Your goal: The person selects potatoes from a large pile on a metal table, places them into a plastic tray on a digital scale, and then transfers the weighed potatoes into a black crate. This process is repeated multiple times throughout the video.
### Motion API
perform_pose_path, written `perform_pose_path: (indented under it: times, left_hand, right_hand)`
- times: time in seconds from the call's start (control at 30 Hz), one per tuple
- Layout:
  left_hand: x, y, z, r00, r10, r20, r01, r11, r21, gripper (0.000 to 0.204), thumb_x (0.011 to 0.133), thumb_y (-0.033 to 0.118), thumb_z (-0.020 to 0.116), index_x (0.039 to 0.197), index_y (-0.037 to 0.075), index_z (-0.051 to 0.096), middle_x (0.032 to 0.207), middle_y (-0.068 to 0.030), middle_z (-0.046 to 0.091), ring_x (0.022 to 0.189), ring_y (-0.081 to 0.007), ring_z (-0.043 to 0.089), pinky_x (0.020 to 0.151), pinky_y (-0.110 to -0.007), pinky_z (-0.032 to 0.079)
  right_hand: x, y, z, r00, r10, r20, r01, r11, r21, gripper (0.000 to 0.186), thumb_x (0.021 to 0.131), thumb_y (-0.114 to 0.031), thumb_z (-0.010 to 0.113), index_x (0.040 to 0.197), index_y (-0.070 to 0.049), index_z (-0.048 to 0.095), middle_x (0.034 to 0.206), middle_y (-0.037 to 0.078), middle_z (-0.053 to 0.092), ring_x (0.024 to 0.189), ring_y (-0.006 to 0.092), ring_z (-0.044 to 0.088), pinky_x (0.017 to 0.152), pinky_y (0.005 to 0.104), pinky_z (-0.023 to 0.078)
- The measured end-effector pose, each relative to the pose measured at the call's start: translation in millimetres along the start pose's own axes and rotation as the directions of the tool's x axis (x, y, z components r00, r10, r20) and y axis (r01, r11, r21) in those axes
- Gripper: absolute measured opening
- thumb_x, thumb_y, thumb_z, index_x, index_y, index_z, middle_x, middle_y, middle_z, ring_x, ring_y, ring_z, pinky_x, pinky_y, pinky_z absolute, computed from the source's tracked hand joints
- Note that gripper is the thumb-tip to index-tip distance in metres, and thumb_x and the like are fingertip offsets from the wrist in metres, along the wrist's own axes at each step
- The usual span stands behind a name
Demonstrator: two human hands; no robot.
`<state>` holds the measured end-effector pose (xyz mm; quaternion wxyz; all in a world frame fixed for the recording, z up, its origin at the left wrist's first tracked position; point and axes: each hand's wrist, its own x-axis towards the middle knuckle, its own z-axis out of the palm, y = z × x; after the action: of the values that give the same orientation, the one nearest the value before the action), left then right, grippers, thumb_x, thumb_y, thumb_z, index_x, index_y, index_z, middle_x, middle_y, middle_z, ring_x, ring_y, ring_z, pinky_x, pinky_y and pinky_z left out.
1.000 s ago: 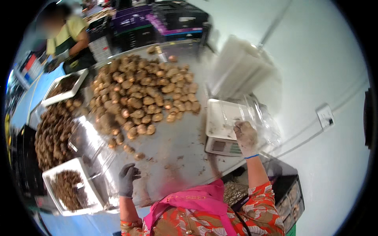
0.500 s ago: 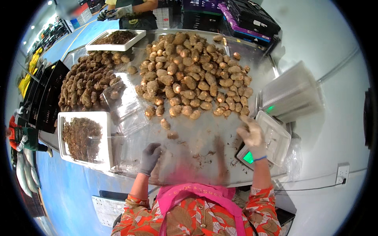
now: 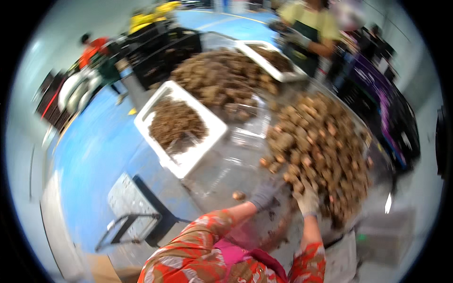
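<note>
Your right hand (image 3: 307,199) meets the near edge of the tubers (image 3: 325,146), heaped on the table (image 3: 214,189); your left hand (image 3: 265,194) is near (blurred, so I cannot tell whether either grips anything).

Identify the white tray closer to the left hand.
The white tray lower left of the darker tuber heap, closer to the left hand; the other white tray is upper right, by the co-worker.
</note>
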<state>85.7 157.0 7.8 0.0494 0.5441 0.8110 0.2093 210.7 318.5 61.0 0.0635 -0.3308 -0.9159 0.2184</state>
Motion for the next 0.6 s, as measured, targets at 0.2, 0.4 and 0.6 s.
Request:
perform_pose_path:
  times: [0.2,0.4,0.6]
  left_hand:
    - [6.8,-10.4,27.1,0.989,-0.059,-0.136,0.048,0.995,-0.083,0.055,0.083,0.026,0.06,0.135,0.014,0.043,0.133,-0.0137,0.046,0.117,-0.0331,0.049,0.088,-0.042,0.048]
    - [15.1,-12.0,22.2,0.988,-0.075,-0.134,0.063,0.994,-0.09,0.041,0.084,0.017,0.055,0.124,0.012,0.048,0.123,-0.0132,0.05,0.103,-0.0307,0.056,0.077,-0.042,0.051]
    - [20.4,-3.1,3.8,0.985,-0.172,0.027,0.174,0.964,-0.2,0.046,0.081,0.012,0.054,0.127,0.012,0.047,0.128,-0.0126,0.048,0.105,-0.032,0.056,0.08,-0.042,0.05]
  right_hand:
    - [-13.7,-21.1,40.4,0.987,0.105,-0.122,-0.124,0.978,-0.165,0.048,0.08,-0.031,0.075,0.118,-0.007,0.058,0.147,0.018,0.029,0.116,0.0373,0.05,0.09,0.0472,0.051]
    - [-18.0,-48.3,22.8,0.974,0.222,0.034,-0.223,0.975,0.014,0.045,0.076,-0.015,0.075,0.115,-0.003,0.058,0.148,0.015,0.028,0.116,0.0364,0.052,0.089,0.0448,0.052]
    - [-15.9,-47.1,11.0,0.881,0.43,0.198,-0.471,0.839,0.273,0.045,0.076,-0.008,0.073,0.116,0.0,0.057,0.145,0.015,0.034,0.112,0.0341,0.055,0.087,0.0402,0.051]
